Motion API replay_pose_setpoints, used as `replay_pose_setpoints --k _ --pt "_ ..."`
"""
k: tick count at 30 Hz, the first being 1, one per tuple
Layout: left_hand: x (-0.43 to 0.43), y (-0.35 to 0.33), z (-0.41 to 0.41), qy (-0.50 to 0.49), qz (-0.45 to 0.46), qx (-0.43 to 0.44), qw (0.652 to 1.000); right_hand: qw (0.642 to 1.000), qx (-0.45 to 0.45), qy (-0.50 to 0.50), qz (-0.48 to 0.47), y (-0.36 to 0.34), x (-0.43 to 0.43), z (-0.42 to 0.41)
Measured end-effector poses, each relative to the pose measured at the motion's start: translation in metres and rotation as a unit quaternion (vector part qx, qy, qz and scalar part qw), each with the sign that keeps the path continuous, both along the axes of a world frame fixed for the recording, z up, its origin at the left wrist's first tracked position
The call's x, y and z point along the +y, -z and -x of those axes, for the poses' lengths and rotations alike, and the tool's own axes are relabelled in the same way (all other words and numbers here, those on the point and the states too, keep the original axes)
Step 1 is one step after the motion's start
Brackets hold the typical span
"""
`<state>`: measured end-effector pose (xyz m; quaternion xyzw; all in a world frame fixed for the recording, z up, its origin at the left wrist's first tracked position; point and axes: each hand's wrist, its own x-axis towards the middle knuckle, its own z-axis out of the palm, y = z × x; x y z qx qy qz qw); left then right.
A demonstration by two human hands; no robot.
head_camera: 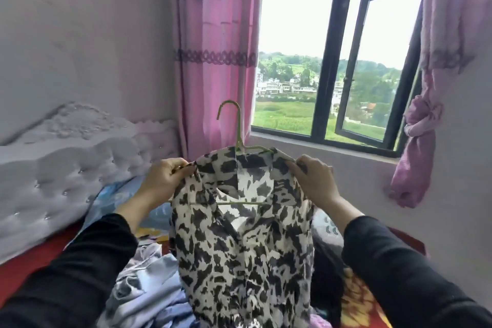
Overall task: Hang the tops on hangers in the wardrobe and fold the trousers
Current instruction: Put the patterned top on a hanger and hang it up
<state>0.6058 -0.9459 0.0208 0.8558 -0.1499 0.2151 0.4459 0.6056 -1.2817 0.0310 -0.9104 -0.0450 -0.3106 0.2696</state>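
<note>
A black-and-white patterned top (245, 247) hangs in front of me on a thin green hanger (237, 128), whose hook stands up above the collar. My left hand (162, 181) pinches the top's left shoulder over the hanger's end. At the right shoulder, my right hand (314, 181) grips the cloth in the same way. The top's lower part drapes down over the bed. No wardrobe is in view.
A pile of pale blue and grey clothes (143, 282) lies on the red bed (24, 271) below. A white tufted headboard (66, 168) stands at the left. Ahead are pink curtains (213, 61) and a window (332, 61) with one pane swung open.
</note>
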Motion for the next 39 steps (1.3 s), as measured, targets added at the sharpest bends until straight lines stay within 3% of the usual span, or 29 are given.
replay_pose_setpoints --k 4,10,20,25,29,32,35,39 --pt "0.043 0.002 0.065 -0.084 0.0 -0.017 0.996 0.996 -0.011 -0.083 -0.022 0.007 0.058 0.014" --pt "0.118 0.001 0.176 -0.193 0.0 -0.052 0.98 0.968 -0.09 -0.234 0.021 -0.007 0.195 0.054" --pt "0.306 0.0 0.354 -0.342 0.023 -0.038 0.939 0.886 -0.194 -0.378 0.184 -0.028 0.433 0.148" --pt "0.417 0.014 0.441 -0.45 -0.002 -0.03 0.892 0.879 -0.13 -0.437 0.141 -0.026 0.559 0.2" --pt "0.486 0.025 0.494 -0.51 -0.079 0.025 0.856 0.849 -0.04 -0.514 0.113 -0.019 0.645 0.244" --pt "0.523 0.032 0.514 -0.519 -0.105 0.059 0.846 0.825 0.003 -0.56 0.075 -0.013 0.701 0.269" --pt "0.557 0.039 0.528 -0.575 -0.1 0.038 0.811 0.804 0.044 -0.589 0.067 -0.009 0.751 0.285" --pt "0.607 0.045 0.542 -0.631 -0.115 0.078 0.763 0.791 0.09 -0.6 0.078 0.0 0.818 0.302"
